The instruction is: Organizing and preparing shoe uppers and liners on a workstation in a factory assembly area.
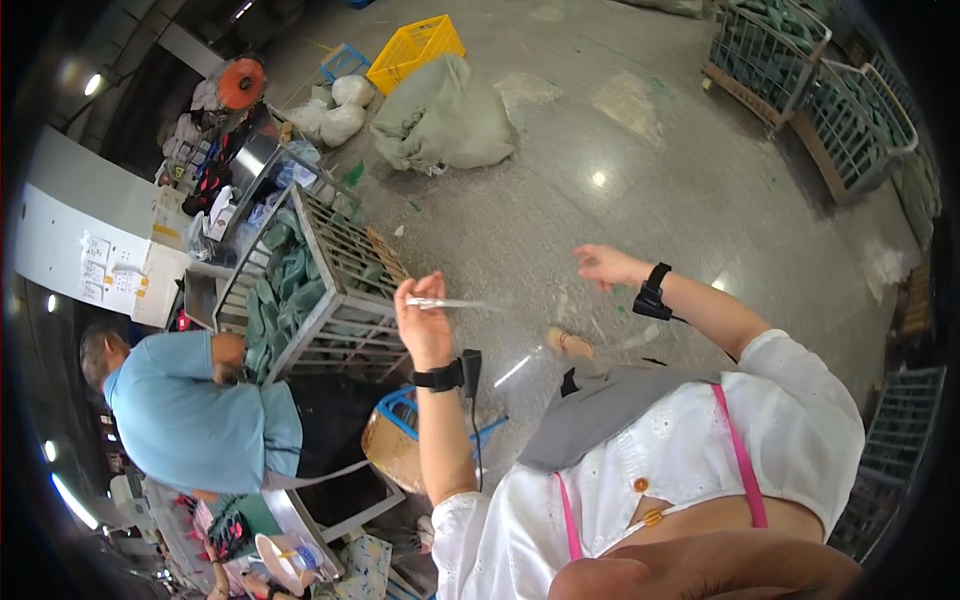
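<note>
Silvery slim tool [442, 303] in left hand [422, 322]

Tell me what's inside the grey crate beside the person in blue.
Green pieces lie heaped in the grey crate; whatever is beneath the top ones is covered.

Yellow crate [412, 62], pale sack [450, 112], barred carts [752, 72] — loaded

The scuffed grey floor [680, 200] carries 1 yellow crate [418, 58], a bulging pale-green sack [450, 118] and barred carts [748, 68].
</note>
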Action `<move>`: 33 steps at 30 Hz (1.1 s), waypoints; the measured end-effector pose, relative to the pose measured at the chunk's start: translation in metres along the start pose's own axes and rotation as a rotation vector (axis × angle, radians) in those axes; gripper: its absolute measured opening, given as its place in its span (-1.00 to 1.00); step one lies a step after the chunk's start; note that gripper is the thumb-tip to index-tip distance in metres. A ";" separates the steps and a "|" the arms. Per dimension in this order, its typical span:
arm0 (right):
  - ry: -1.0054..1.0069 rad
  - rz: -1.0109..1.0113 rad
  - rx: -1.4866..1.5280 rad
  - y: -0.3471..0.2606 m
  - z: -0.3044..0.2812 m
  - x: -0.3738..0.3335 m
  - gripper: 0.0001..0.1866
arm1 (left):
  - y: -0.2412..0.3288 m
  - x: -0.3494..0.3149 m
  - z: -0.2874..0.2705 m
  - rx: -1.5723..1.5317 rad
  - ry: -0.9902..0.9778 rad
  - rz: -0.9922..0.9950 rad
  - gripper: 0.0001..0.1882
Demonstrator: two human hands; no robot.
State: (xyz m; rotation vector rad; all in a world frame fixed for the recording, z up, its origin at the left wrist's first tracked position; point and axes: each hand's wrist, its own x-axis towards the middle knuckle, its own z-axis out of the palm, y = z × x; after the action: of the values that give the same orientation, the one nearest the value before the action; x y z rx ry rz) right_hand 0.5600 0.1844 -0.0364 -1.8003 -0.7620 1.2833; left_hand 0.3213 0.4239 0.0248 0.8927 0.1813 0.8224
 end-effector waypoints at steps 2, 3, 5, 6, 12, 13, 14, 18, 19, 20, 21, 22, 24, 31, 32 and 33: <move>-0.052 -0.243 -0.144 -0.035 -0.012 0.037 -0.33 | -0.022 0.033 0.000 -0.089 0.048 -0.058 -0.73; -0.117 -0.485 -0.282 -0.051 -0.014 0.053 -0.29 | -0.037 0.048 -0.004 -0.144 0.032 -0.102 -0.71; -0.281 -0.549 -0.324 -0.085 -0.008 0.089 -0.22 | -0.063 0.083 -0.009 -0.218 0.014 -0.189 -0.66; -0.291 -0.558 -0.339 -0.100 -0.003 0.110 -0.22 | -0.073 0.099 -0.009 -0.235 0.020 -0.226 -0.64; -0.434 -0.172 0.527 -0.089 -0.002 0.203 -0.61 | -0.086 0.203 -0.025 -0.216 0.153 -0.429 -0.66; -0.339 -0.064 0.588 -0.090 -0.016 0.211 -0.71 | -0.089 0.218 -0.049 -0.106 0.229 -0.400 -0.71; -0.243 0.043 0.647 -0.092 -0.029 0.221 -0.77 | -0.091 0.233 -0.073 0.005 0.303 -0.370 -0.74; -0.282 -0.007 0.278 -0.092 -0.105 0.286 -0.72 | -0.107 0.304 -0.120 -0.046 0.447 -0.443 -0.88; -0.204 -0.170 -0.042 -0.086 -0.118 0.311 -0.70 | -0.112 0.322 -0.122 0.001 0.391 -0.454 -0.84; -0.120 -0.329 -0.363 -0.081 -0.130 0.337 -0.68 | -0.115 0.341 -0.125 0.022 0.441 -0.537 -0.74; -0.042 -0.274 -0.596 -0.081 -0.142 0.363 -0.69 | -0.122 0.361 -0.135 0.219 0.381 -0.517 -0.68; -0.049 -0.275 -0.601 -0.092 -0.152 0.379 -0.69 | -0.126 0.375 -0.137 0.415 0.326 -0.508 -0.61; -0.055 -0.260 -1.029 -0.120 -0.166 0.413 -0.72 | -0.128 0.409 -0.133 0.899 0.073 -0.388 -0.55; -0.220 -0.692 -0.239 -0.287 -0.148 0.534 -0.61 | -0.134 0.523 -0.102 0.766 -0.328 -0.553 -0.34; -0.229 -0.683 -0.246 -0.300 -0.147 0.555 -0.61 | -0.138 0.537 -0.106 0.754 -0.321 -0.554 -0.34; -0.267 -0.445 0.140 -0.308 -0.145 0.577 -0.61 | -0.142 0.549 -0.111 0.430 -0.115 -0.591 -0.35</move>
State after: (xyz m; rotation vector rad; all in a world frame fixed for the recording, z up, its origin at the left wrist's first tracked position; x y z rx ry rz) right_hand 0.8671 0.7798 -0.0236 -1.2675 -1.1181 1.2476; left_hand 0.7271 0.8289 -0.0514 1.2040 0.5065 0.1772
